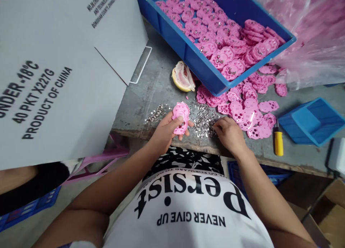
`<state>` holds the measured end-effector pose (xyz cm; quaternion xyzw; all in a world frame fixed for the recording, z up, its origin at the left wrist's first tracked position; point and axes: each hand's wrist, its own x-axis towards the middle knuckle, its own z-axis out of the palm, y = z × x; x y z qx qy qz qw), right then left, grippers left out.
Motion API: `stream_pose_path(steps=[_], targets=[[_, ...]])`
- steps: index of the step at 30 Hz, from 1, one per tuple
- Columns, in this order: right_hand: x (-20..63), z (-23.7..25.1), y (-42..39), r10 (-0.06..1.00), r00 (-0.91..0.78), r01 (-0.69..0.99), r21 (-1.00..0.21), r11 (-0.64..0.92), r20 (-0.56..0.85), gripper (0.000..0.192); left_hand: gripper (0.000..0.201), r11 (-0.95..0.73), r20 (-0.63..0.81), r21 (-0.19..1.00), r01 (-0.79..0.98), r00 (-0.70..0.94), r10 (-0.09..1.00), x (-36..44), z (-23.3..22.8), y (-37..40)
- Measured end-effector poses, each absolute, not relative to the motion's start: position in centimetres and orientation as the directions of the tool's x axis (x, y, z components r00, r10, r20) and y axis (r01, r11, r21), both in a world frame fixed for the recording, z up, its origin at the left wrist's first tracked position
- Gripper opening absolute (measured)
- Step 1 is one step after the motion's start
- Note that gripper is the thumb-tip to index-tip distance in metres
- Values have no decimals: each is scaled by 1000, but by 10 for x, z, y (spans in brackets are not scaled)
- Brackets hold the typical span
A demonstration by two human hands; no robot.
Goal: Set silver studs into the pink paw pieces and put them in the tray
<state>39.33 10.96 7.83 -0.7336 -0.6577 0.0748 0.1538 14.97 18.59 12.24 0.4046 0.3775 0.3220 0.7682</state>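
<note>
- Pink piece [183, 113]: my left hand [165, 131] grips it; I should hold steady.
- Shiny bits [201, 123]: I can't tell if my right hand [230, 136] has any.

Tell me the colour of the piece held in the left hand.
The piece in the left hand is pink, seen best in the head view.

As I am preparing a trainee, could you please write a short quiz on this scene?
1. What does the left hand hold?
2. True or false: the yellow-handled tool lies inside the small blue bin.
3. Which of these is nearest the right hand: a) the cut fruit, b) the scattered metal parts, c) the printed carton?

Key: 1. A pink piece. 2. False; it lies on the table beside the bin. 3. b.
</note>
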Motion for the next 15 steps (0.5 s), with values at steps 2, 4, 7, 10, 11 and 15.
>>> stream_pose_path(steps=[2, 4, 7, 10, 11, 15], targets=[[395, 78, 110, 971, 188, 900, -422, -110, 148, 19, 38, 497, -352, 851, -168, 520, 778, 155, 123, 183], [395, 80, 110, 939, 285, 808, -575, -129, 190, 20, 36, 534, -384, 829, -164, 526, 759, 161, 121, 177], [386, 87, 111, 867, 485, 487, -859, -157, 116, 24, 34, 575, -401, 796, -191, 545, 736, 171, 115, 162], [370, 97, 114, 837, 534, 32, -987, -157, -116, 28, 34, 585, -399, 790, -185, 570, 718, 179, 111, 151], [365, 101, 115, 845, 504, -90, -984, -155, -179, 29, 34, 578, -397, 797, -177, 567, 721, 180, 111, 150], [353, 110, 118, 876, 387, -326, -932, -160, -286, 34, 33, 510, -364, 838, -193, 498, 787, 185, 113, 150]])
